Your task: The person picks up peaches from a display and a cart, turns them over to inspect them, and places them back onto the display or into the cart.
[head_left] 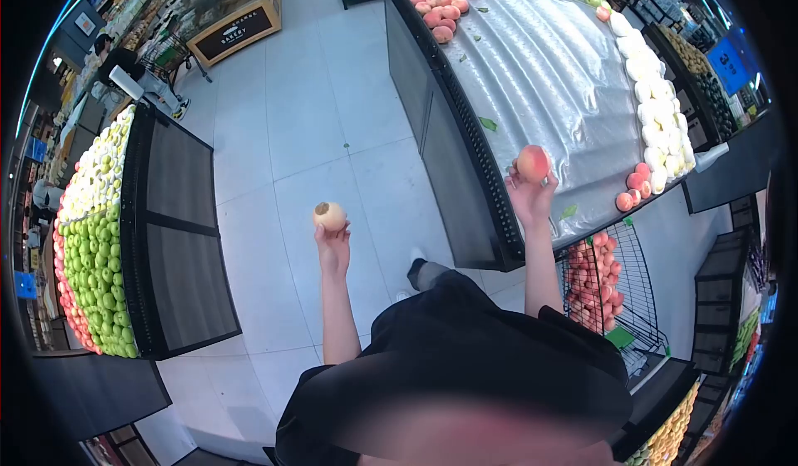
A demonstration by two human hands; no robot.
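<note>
My left hand (334, 248), raised over the floor aisle, has its fingers closed around a pale peach (330, 216) with a brown, spoiled-looking patch on top. In my right hand (530, 200) is a pink-and-cream peach (534, 164), held above the near edge of the display stand (549, 75). Clear plastic sheeting covers that stand's sloping top, with a few green leaves on it. Peaches (440, 9) are piled along its far left corner, and a few more peaches (636, 187) sit at its near right corner.
A wire cart (640, 275) filled with peaches stands close on my right. White-wrapped fruit (657, 100) lines the stand's right side. Across the tiled aisle (287, 150) on the left is a stand of green apples (96, 258). Farther off, a person (125, 63) is beside a shopping cart (170, 54).
</note>
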